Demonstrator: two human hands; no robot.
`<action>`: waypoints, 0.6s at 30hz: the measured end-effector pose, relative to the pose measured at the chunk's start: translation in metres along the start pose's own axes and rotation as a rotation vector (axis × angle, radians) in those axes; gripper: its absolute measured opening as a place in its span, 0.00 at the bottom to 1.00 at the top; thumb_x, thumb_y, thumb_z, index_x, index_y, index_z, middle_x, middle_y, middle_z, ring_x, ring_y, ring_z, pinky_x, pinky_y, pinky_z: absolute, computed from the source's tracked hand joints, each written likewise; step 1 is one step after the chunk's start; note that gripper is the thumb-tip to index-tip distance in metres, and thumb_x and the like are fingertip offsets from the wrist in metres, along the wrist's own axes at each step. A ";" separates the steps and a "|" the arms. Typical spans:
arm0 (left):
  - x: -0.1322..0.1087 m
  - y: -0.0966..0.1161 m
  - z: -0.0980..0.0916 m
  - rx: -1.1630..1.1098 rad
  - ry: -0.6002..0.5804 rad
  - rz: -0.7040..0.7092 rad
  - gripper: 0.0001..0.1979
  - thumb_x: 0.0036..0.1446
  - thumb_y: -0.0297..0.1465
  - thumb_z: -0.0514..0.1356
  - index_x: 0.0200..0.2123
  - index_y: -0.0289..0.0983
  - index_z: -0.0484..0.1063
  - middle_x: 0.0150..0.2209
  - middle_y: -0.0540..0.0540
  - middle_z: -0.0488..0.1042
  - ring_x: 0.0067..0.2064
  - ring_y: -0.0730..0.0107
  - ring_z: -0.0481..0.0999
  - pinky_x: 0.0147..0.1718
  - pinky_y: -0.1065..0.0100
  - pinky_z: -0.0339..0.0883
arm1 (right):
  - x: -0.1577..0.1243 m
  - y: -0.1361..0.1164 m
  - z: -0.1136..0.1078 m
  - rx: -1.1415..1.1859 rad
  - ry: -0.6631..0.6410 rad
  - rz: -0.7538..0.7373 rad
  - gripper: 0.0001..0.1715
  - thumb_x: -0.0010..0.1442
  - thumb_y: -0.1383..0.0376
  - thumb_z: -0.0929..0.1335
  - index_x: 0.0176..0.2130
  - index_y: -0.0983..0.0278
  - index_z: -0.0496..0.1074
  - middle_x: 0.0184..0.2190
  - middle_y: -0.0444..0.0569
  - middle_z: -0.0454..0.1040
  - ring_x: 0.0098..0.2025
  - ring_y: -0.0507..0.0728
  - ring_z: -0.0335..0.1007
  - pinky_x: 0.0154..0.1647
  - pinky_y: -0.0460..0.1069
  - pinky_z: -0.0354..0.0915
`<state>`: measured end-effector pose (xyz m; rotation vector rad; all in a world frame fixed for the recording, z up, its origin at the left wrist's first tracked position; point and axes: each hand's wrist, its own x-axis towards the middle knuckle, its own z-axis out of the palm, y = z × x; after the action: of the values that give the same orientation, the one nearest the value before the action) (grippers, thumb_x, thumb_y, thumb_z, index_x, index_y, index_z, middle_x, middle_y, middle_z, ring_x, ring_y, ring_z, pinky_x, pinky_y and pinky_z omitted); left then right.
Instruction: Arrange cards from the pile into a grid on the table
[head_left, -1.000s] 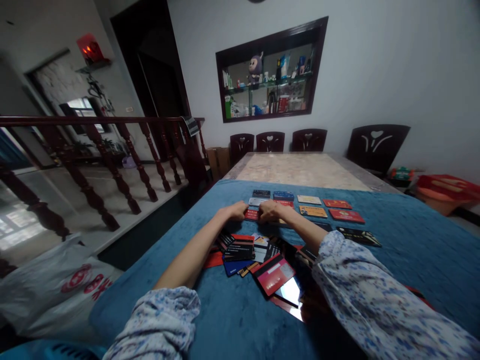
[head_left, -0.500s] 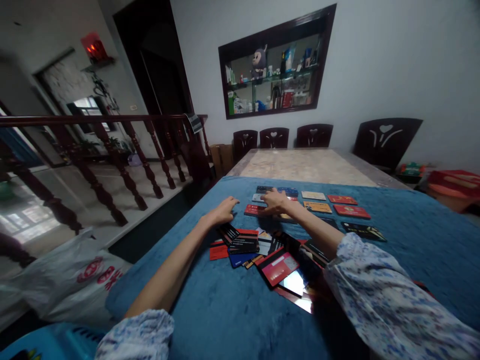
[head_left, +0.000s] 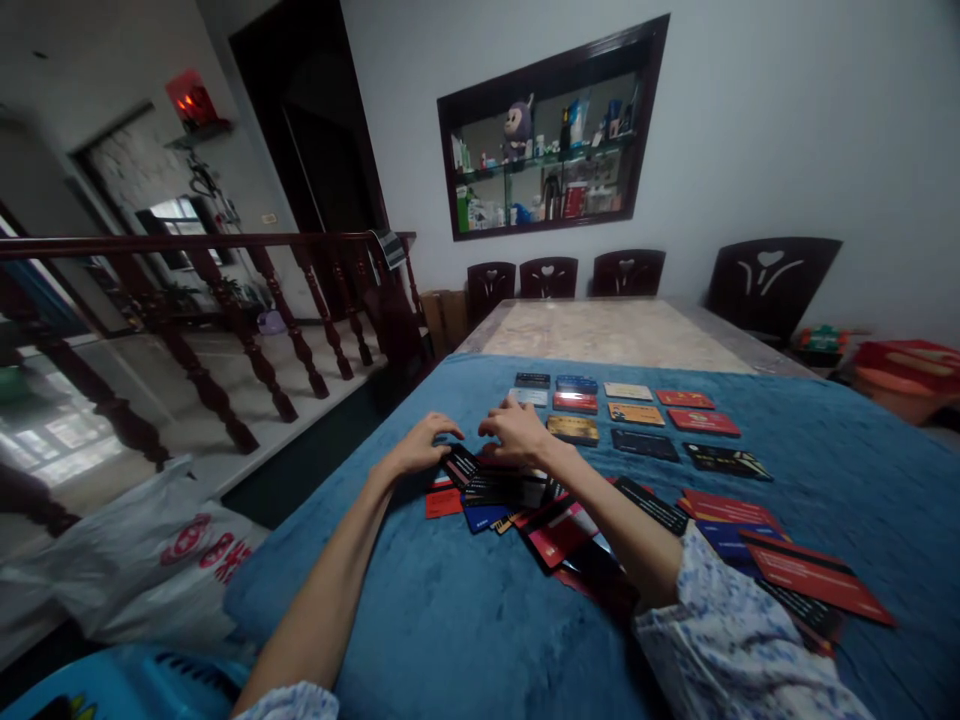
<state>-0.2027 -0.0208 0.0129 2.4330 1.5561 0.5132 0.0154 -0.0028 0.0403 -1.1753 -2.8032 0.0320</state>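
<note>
My left hand is at the left edge of a loose pile of cards. Its fingers are bent and apart, and its thumb is close to a black card. Over the back of the pile hovers my right hand, fingers curved and spread, palm down; what lies under it is hidden. An orange-red card, a blue card and a pink-red card show in the pile. Behind my right hand, cards lie in rows, among them a gold card and a light grey card.
Right of my right forearm lies another heap with a red striped card. A blue cloth covers the near table; the bare tabletop continues behind. Dark chairs line the wall. A white plastic bag and wooden railing stand left.
My right hand has drawn back toward me and left, from the card rows to the pile. My left hand has moved slightly left and nearer. The right-hand heap has come into view.
</note>
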 end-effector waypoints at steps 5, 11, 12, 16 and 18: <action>-0.008 -0.004 -0.002 -0.044 -0.045 0.025 0.24 0.44 0.16 0.56 0.42 0.40 0.78 0.47 0.49 0.77 0.57 0.65 0.68 0.61 0.65 0.60 | -0.008 -0.018 0.009 -0.002 -0.014 -0.050 0.22 0.57 0.53 0.67 0.48 0.58 0.77 0.49 0.56 0.75 0.55 0.69 0.57 0.51 0.62 0.58; -0.011 -0.013 0.000 -0.090 -0.146 0.009 0.30 0.39 0.16 0.55 0.47 0.39 0.77 0.51 0.47 0.76 0.59 0.63 0.66 0.62 0.64 0.57 | -0.012 -0.030 0.014 -0.037 -0.056 -0.063 0.29 0.58 0.44 0.66 0.47 0.62 0.77 0.49 0.60 0.74 0.54 0.70 0.59 0.51 0.64 0.58; -0.011 -0.015 0.001 -0.103 -0.157 0.014 0.30 0.40 0.17 0.55 0.48 0.39 0.76 0.52 0.46 0.76 0.59 0.63 0.66 0.62 0.63 0.57 | -0.012 -0.032 0.014 -0.038 -0.059 -0.060 0.30 0.58 0.44 0.65 0.47 0.63 0.77 0.49 0.60 0.74 0.54 0.70 0.59 0.51 0.64 0.58; -0.011 -0.023 0.002 -0.144 -0.196 0.042 0.30 0.40 0.19 0.56 0.50 0.38 0.75 0.53 0.45 0.74 0.59 0.59 0.66 0.63 0.59 0.56 | -0.015 -0.036 0.013 -0.043 -0.053 -0.045 0.34 0.59 0.41 0.65 0.47 0.65 0.77 0.49 0.61 0.74 0.54 0.69 0.59 0.52 0.64 0.58; -0.011 -0.025 0.002 -0.144 -0.200 0.064 0.30 0.40 0.20 0.57 0.50 0.38 0.75 0.54 0.45 0.74 0.59 0.57 0.66 0.63 0.58 0.55 | -0.016 -0.037 0.014 -0.043 -0.048 -0.052 0.37 0.58 0.39 0.64 0.47 0.66 0.77 0.48 0.62 0.74 0.54 0.69 0.60 0.52 0.65 0.58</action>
<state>-0.2265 -0.0201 0.0000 2.3501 1.3183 0.3655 -0.0009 -0.0401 0.0275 -1.1246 -2.8893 -0.0035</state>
